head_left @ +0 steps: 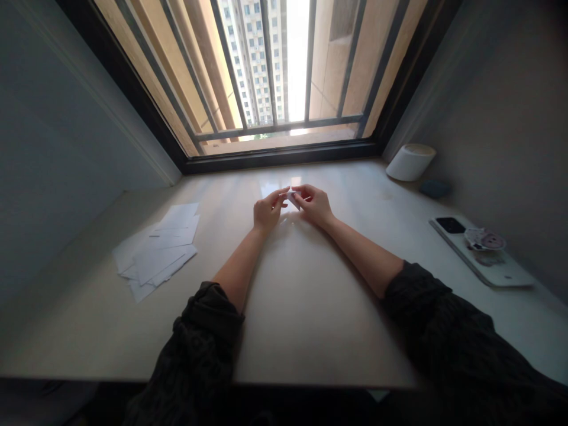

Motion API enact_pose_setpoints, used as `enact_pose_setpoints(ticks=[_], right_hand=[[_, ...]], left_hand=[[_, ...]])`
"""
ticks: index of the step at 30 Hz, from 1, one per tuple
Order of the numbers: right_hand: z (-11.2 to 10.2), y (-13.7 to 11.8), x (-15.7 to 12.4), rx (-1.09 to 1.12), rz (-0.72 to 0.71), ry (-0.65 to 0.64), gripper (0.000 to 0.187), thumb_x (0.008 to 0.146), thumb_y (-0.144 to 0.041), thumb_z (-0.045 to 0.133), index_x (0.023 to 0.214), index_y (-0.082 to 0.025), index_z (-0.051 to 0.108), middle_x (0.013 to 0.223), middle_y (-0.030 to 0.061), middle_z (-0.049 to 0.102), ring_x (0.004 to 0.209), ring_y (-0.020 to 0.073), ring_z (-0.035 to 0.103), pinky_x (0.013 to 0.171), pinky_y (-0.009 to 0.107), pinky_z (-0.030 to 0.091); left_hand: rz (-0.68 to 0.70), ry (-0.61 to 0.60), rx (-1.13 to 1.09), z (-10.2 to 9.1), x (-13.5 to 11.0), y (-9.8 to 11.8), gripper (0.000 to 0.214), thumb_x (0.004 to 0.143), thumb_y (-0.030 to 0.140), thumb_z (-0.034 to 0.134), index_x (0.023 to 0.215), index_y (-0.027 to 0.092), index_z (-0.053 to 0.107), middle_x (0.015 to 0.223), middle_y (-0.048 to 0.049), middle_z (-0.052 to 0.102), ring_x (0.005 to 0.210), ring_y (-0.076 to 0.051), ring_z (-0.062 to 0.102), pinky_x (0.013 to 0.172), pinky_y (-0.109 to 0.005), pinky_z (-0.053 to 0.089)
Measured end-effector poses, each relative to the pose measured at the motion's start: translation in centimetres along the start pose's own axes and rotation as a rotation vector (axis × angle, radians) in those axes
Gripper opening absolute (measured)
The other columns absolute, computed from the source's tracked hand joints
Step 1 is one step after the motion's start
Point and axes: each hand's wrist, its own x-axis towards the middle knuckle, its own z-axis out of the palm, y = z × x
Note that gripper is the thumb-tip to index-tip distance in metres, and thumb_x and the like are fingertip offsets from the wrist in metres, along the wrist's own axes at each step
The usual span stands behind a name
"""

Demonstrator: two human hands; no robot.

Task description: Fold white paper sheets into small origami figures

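Both my hands meet at the far middle of a pale table (302, 307), in front of a window. A small folded piece of white paper (292, 196) is pinched between them. My left hand (268, 210) grips its left side with thumb and fingers closed. My right hand (315, 205) pinches its right side the same way. The paper is held just above the tabletop. Dark sleeves are pushed up on both forearms.
A loose pile of white paper sheets (155, 251) lies at the left. At the right lie a white phone (481, 254) with a round sticker-like thing on it, a white roll (410, 161) and a small dark object (435, 188). The barred window (284, 77) spans the far edge.
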Motion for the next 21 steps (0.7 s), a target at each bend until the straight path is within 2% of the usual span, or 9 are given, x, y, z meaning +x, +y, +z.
enact_pose_setpoints(ticks=[10, 12, 16, 21], right_hand=[[0.3, 0.5, 0.2, 0.060, 0.010, -0.011, 0.029, 0.080, -0.038, 0.061, 0.100, -0.020, 0.070, 0.083, 0.0034, 0.072, 0.068, 0.0144, 0.063, 0.061, 0.027, 0.050], [0.3, 0.7, 0.3, 0.100, 0.025, -0.001, 0.030, 0.079, -0.038, 0.061, 0.102, -0.021, 0.069, 0.082, 0.0023, 0.071, 0.069, 0.0142, 0.063, 0.061, 0.026, 0.050], [0.4, 0.8, 0.4, 0.272, 0.059, -0.022, 0.034, 0.076, -0.039, 0.062, 0.107, -0.022, 0.064, 0.077, -0.0008, 0.068, 0.067, 0.0131, 0.063, 0.065, 0.028, 0.053], [0.7, 0.4, 0.5, 0.414, 0.087, -0.065, 0.031, 0.072, -0.041, 0.065, 0.096, -0.021, 0.063, 0.076, 0.0004, 0.068, 0.069, 0.0151, 0.065, 0.069, 0.031, 0.056]], left_hand=[[0.021, -0.021, -0.025, -0.3, -0.2, 0.7, 0.042, 0.093, 0.056, 0.043, 0.118, 0.032, 0.067, 0.104, 0.0009, 0.073, 0.083, -0.018, 0.072, 0.075, -0.027, 0.052], [0.015, -0.011, -0.014, -0.3, -0.1, 0.8, 0.043, 0.090, 0.057, 0.049, 0.123, 0.033, 0.064, 0.109, 0.0001, 0.072, 0.088, -0.018, 0.071, 0.079, -0.027, 0.052], [-0.068, -0.005, -0.042, -0.1, 0.2, 0.3, 0.062, 0.076, 0.054, 0.069, 0.133, 0.032, 0.056, 0.115, -0.0037, 0.071, 0.096, -0.021, 0.070, 0.085, -0.029, 0.052], [-0.142, -0.057, -0.132, 0.5, 0.7, -1.2, 0.043, 0.078, 0.050, 0.069, 0.111, 0.023, 0.071, 0.098, -0.0055, 0.075, 0.094, -0.024, 0.070, 0.085, -0.032, 0.053]])
